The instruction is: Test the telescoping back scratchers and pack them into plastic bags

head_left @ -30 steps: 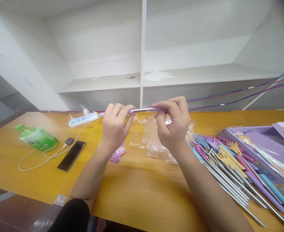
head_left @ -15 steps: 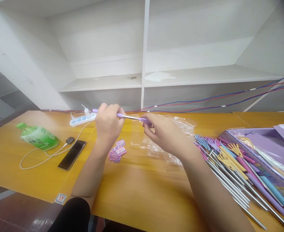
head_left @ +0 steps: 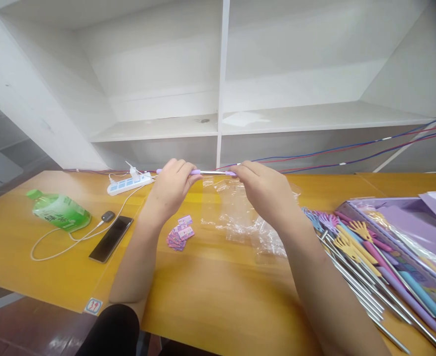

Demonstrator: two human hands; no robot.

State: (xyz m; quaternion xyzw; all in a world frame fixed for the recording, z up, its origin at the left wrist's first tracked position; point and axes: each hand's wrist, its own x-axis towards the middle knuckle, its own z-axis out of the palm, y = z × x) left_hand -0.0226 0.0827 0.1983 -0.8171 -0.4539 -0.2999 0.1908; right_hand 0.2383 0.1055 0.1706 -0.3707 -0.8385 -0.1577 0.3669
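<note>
A back scratcher (head_left: 213, 172) with a metal rod and purple ends is held level above the table, between my two hands. My left hand (head_left: 172, 185) is wrapped round its purple handle, which pokes out on both sides of the fist. At the other end, my right hand (head_left: 264, 190) is closed on the purple part; its fingers hide most of that end. Beneath and between the hands lie clear plastic bags (head_left: 236, 212). A small pile of pink and purple cards (head_left: 180, 233) rests on the table near my left forearm.
At right lie several metal rods (head_left: 362, 291), coloured handles and hand-shaped heads (head_left: 347, 244), beside a purple box (head_left: 399, 207). On the left are a green bottle (head_left: 60, 210), a phone (head_left: 110, 240), a white cable and a power strip (head_left: 129, 183). White shelving (head_left: 158, 127) stands behind.
Both hands keep hold of the back scratcher. My right hand dipped and turned over the rod, then rose; the rod tilted and is level again. My left hand shifted left, then back right.
</note>
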